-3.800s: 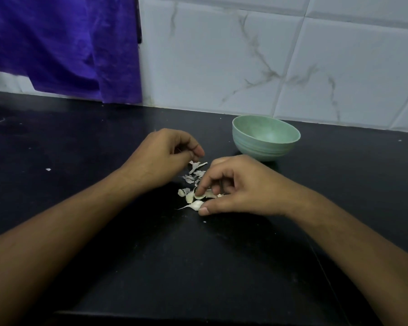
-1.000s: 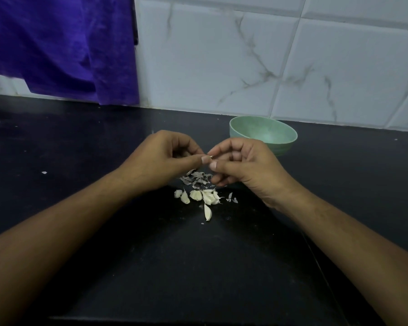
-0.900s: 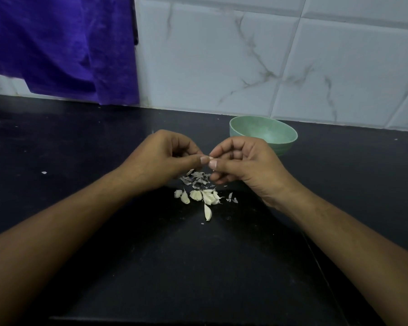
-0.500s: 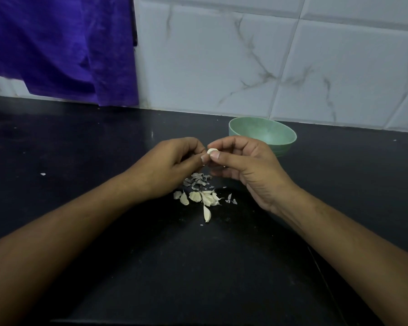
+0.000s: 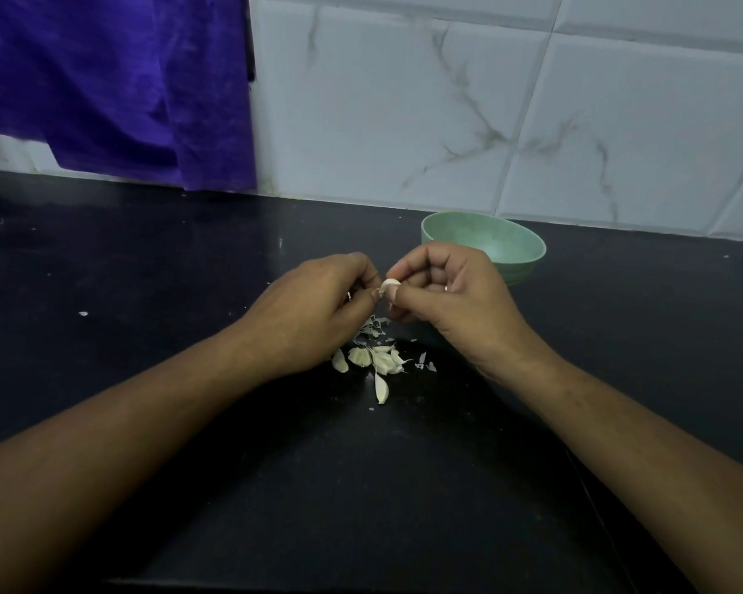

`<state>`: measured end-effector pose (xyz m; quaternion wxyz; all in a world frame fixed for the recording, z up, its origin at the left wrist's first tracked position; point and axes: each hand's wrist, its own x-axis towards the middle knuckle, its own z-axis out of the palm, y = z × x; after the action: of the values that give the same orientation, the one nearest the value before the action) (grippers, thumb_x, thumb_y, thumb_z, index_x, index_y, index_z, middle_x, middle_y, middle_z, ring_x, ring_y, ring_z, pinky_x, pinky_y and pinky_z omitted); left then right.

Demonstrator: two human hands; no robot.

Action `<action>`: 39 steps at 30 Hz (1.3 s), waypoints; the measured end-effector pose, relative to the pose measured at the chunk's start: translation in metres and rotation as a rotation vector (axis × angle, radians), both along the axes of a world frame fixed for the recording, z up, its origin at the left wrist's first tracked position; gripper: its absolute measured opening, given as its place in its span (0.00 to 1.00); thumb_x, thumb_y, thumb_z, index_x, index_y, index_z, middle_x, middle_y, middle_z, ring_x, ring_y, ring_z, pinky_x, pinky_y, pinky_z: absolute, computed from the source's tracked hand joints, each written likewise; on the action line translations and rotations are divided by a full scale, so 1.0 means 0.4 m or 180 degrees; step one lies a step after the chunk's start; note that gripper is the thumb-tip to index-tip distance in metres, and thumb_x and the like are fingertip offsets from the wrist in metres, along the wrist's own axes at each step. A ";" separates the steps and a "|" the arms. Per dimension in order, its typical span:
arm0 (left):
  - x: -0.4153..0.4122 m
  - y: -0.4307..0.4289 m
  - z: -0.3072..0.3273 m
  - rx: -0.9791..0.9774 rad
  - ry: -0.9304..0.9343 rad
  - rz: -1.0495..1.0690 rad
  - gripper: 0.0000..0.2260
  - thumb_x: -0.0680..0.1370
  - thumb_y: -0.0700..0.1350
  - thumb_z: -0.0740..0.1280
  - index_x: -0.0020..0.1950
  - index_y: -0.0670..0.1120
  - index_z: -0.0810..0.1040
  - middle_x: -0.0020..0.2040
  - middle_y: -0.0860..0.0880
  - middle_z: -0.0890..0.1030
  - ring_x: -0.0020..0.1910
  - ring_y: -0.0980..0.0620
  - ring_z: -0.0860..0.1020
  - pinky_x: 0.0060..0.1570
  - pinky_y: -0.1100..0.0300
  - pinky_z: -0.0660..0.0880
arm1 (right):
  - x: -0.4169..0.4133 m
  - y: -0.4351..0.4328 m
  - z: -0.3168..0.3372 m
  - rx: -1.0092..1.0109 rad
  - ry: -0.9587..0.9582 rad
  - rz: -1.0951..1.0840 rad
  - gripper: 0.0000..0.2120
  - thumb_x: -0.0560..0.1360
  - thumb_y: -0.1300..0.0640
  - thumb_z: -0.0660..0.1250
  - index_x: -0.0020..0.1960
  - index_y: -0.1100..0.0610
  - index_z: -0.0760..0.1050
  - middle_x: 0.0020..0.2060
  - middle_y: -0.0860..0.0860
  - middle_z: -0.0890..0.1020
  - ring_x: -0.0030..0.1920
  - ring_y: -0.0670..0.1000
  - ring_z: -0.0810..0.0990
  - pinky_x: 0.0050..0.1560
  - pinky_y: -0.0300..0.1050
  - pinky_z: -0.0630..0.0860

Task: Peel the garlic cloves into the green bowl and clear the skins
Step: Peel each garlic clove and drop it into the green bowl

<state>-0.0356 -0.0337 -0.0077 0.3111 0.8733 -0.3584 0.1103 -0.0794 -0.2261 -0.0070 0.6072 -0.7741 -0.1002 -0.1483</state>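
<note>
Pinching a small pale garlic clove (image 5: 390,287) at mid-frame, the right hand (image 5: 451,302) held it between thumb and curled fingers while the left hand (image 5: 314,306) nipped its left end. The round green bowl (image 5: 528,261) stood just up and right, behind the right hand, the nearer one; loose cloves (image 5: 378,360) lay below.

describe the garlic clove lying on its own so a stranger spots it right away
Start at the green bowl by the tiled wall and come toward the person across the black counter to the heap of cloves. The lone clove lies nearer than that heap, long and narrow, the only one not bunched with the others.
</note>
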 end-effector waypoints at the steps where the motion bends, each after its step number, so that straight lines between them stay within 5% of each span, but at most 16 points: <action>1: 0.001 0.002 0.002 -0.0001 -0.0038 0.0016 0.04 0.84 0.50 0.65 0.50 0.54 0.77 0.39 0.58 0.78 0.38 0.59 0.76 0.39 0.53 0.73 | -0.002 0.001 0.000 -0.0052 -0.0023 0.0012 0.04 0.76 0.69 0.74 0.50 0.65 0.81 0.36 0.57 0.85 0.37 0.52 0.85 0.43 0.46 0.84; 9: -0.009 -0.001 0.007 -0.0215 -0.0306 0.0029 0.06 0.81 0.47 0.67 0.45 0.52 0.76 0.37 0.54 0.79 0.36 0.56 0.76 0.36 0.49 0.75 | -0.010 0.010 0.005 0.0363 0.0207 0.0145 0.04 0.76 0.70 0.73 0.48 0.67 0.80 0.41 0.64 0.86 0.39 0.57 0.87 0.49 0.57 0.85; 16: -0.019 -0.005 0.016 -0.0446 -0.0163 -0.0017 0.04 0.79 0.48 0.68 0.45 0.51 0.79 0.37 0.54 0.82 0.35 0.57 0.79 0.34 0.58 0.75 | -0.014 0.000 0.024 0.1202 0.1097 0.0457 0.04 0.76 0.69 0.71 0.50 0.64 0.80 0.40 0.59 0.86 0.38 0.54 0.87 0.40 0.48 0.85; 23: -0.026 -0.003 0.023 -0.0197 -0.0482 -0.0004 0.04 0.74 0.49 0.67 0.41 0.53 0.75 0.36 0.54 0.79 0.35 0.56 0.78 0.37 0.50 0.77 | -0.011 -0.008 0.033 0.1474 0.1693 0.0712 0.06 0.69 0.65 0.72 0.46 0.63 0.81 0.40 0.58 0.85 0.38 0.52 0.87 0.38 0.46 0.85; 27: -0.024 -0.008 0.022 -0.0085 -0.0635 0.0102 0.05 0.75 0.50 0.66 0.41 0.52 0.74 0.36 0.54 0.78 0.35 0.56 0.77 0.36 0.50 0.77 | -0.006 -0.007 0.030 0.1372 0.1461 0.0654 0.03 0.77 0.69 0.69 0.47 0.63 0.79 0.40 0.58 0.85 0.37 0.53 0.86 0.40 0.47 0.86; 33: 0.007 0.007 0.018 -0.1142 0.0792 -0.0239 0.06 0.83 0.47 0.69 0.48 0.48 0.83 0.41 0.44 0.84 0.37 0.47 0.83 0.39 0.47 0.83 | -0.005 0.006 0.018 0.1512 0.0758 0.0638 0.11 0.73 0.68 0.73 0.54 0.65 0.79 0.43 0.58 0.85 0.41 0.53 0.85 0.47 0.50 0.86; 39: 0.006 -0.008 0.000 -0.1109 0.1021 -0.0376 0.07 0.80 0.49 0.67 0.48 0.49 0.82 0.39 0.47 0.83 0.36 0.49 0.81 0.40 0.46 0.82 | 0.001 0.019 0.000 0.1184 0.0387 0.0431 0.09 0.73 0.65 0.75 0.53 0.62 0.81 0.41 0.56 0.84 0.38 0.51 0.82 0.42 0.46 0.83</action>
<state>-0.0332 -0.0369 -0.0077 0.5158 0.7904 -0.3304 0.0120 -0.0791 -0.2187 -0.0069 0.7532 -0.6477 -0.0861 -0.0762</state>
